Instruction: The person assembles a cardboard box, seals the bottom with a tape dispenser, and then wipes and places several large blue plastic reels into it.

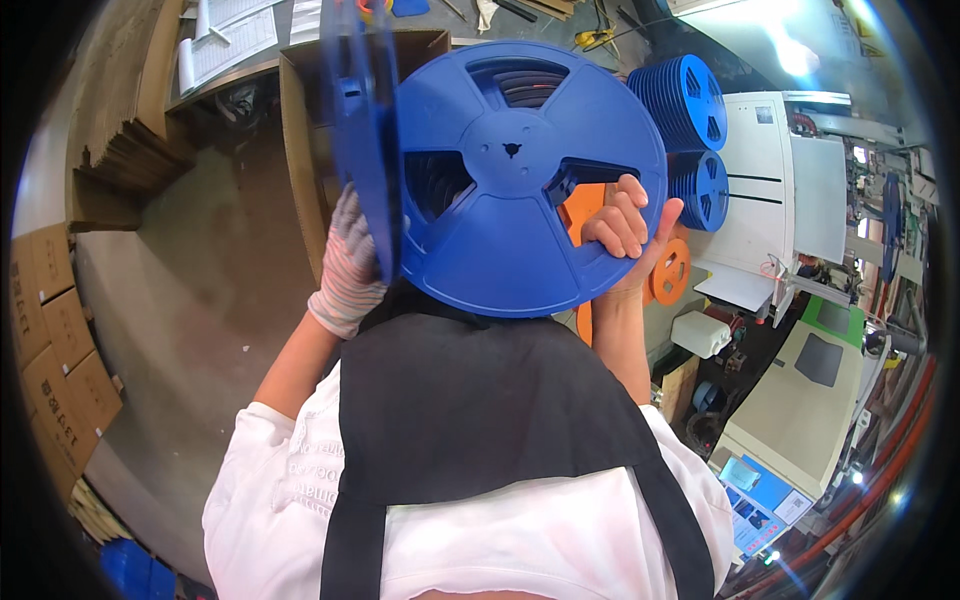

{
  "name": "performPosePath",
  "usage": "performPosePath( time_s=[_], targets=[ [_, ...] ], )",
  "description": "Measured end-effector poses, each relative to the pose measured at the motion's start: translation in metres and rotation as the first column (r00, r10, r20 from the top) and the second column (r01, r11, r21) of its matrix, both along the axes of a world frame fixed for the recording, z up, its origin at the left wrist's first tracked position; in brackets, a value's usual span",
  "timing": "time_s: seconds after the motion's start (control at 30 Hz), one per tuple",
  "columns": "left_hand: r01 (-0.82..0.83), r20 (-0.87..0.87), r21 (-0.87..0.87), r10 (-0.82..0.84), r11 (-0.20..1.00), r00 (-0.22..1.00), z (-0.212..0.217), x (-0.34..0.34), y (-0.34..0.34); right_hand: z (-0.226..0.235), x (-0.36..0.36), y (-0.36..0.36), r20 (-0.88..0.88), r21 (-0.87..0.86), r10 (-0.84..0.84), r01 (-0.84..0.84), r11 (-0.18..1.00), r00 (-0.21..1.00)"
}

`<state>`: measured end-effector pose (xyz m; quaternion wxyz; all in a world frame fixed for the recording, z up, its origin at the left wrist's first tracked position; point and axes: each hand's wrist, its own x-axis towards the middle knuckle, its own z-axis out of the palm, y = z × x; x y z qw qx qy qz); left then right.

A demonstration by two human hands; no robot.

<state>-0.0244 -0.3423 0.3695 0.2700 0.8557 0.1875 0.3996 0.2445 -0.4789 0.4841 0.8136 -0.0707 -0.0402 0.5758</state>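
Note:
A large blue plastic reel (512,150) faces me in front of my chest, with a small centre hole and wide cutouts; dark coils show through some of them. My bare right hand (622,225) grips its right rim, fingers hooked through a cutout and thumb outside. To its left, a second blue reel (370,150) stands nearly edge-on, slightly blurred. My left hand (350,260), in a striped glove, holds that reel low on its left side; some fingertips are hidden. Behind the reels is an open cardboard box (305,150).
Stacked blue reels (695,105) stand at the far right, with an orange reel (670,270) nearer. A white cabinet (755,165) and a beige machine (800,400) occupy the right. Cardboard cartons (65,350) line the left; papers (230,45) lie on a bench at the back.

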Motion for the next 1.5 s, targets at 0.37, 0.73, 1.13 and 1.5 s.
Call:
performPosePath(
  time_s=[0.37,0.73,1.13,1.5],
  targets=[
    [0.372,-0.057,-0.133,-0.382,0.918,0.922,0.012,0.003,0.013,0.003,0.005,0.018,0.015,-0.097,0.108,-0.106,0.99,0.994],
    [0.646,0.548,-0.736,0.382,-0.203,0.744,0.023,-0.048,0.028,-0.027,0.016,0.011,0.403,-0.784,0.164,0.247,0.57,0.9],
    [0.74,0.532,-0.66,0.616,-0.128,0.581,0.0,-0.085,0.027,-0.04,0.019,-0.031,0.44,-0.731,-0.012,0.366,0.576,0.898],
    [0.452,0.454,-0.887,0.376,0.099,0.808,0.001,-0.039,0.021,-0.007,0.037,-0.046,0.262,-0.18,-0.224,0.275,0.944,0.939]
  ],
)
